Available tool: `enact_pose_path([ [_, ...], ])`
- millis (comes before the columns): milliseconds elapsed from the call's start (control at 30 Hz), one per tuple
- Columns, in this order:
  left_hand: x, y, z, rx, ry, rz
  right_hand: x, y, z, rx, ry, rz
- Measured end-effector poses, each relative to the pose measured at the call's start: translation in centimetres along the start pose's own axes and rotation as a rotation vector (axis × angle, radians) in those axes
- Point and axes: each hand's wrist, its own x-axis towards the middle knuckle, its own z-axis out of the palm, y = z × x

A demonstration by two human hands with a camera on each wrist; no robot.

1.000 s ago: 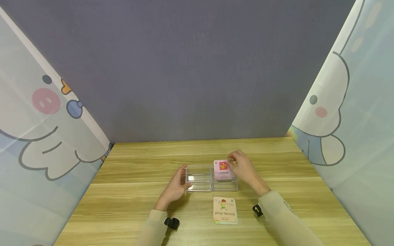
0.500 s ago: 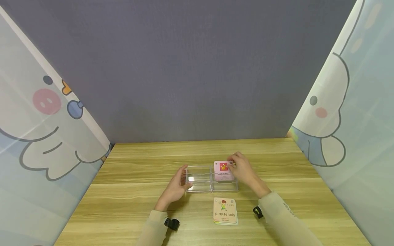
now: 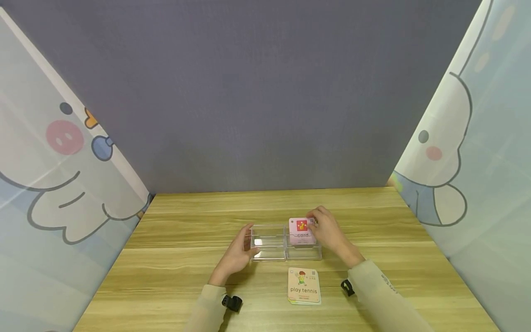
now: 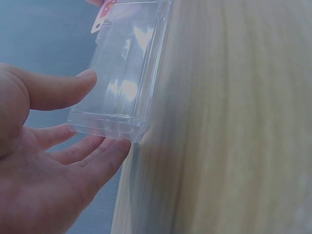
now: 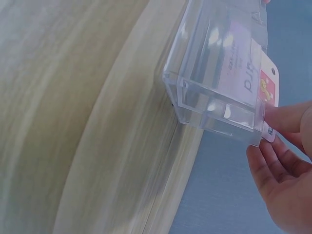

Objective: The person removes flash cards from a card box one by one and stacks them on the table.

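A clear plastic box (image 3: 268,254) with left and right compartments in stepped rows stands mid-table. My left hand (image 3: 233,254) holds its left end; in the left wrist view the thumb lies over one face and the fingertips touch the end wall. A pink picture card (image 3: 299,239) with a red square stands in the back right compartment, its upper part above the rim. Thumb and fingers of my right hand (image 3: 329,234) pinch this card at its upper right edge. Whether more cards stand behind it, I cannot tell.
In front of the box's right half lies a small stack of cards (image 3: 304,287), "play tennis" on top. The wood-grain table (image 3: 174,276) ends at a grey back wall (image 3: 265,101). Cartoon-printed curtains (image 3: 431,152) flank both sides.
The card has settled slightly lower in the right compartment, my right hand moving down with it. My left hand stays at the box's left end.
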Motion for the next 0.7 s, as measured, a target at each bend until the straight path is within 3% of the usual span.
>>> enact_pose_path([
  [700, 0.03, -0.21, 0.04, 0.015, -0.005, 0.013, 0.17, -0.16, -0.06, -0.039, 0.011, -0.006],
])
